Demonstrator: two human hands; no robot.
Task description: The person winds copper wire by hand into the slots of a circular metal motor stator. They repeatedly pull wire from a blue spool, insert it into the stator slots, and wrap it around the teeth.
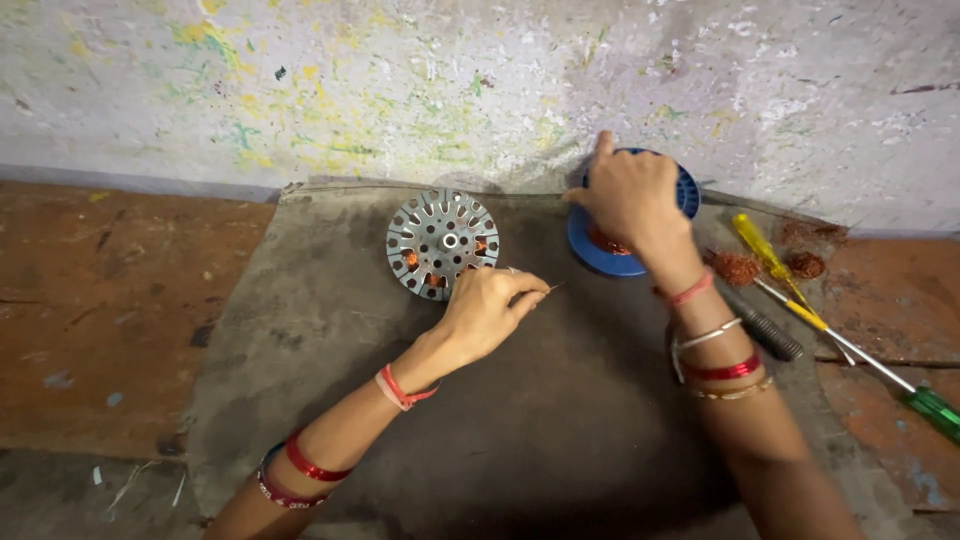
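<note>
My left hand [487, 310] pinches the end of a thin copper wire [553, 287], just below and right of a round slotted metal stator core [441, 243] that lies flat on a grey mat [330, 340]. My right hand [627, 195] rests on top of a blue plastic spool [597, 255] of copper wire at the back of the mat, fingers curled over it, covering most of the spool.
To the right lie a yellow-handled screwdriver [762, 247], a long green-handled screwdriver [935, 410], a black-handled tool [768, 332] and small tangles of scrap copper wire [738, 267]. A paint-speckled wall [400, 90] rises behind. Brown floor [100, 300] surrounds the mat.
</note>
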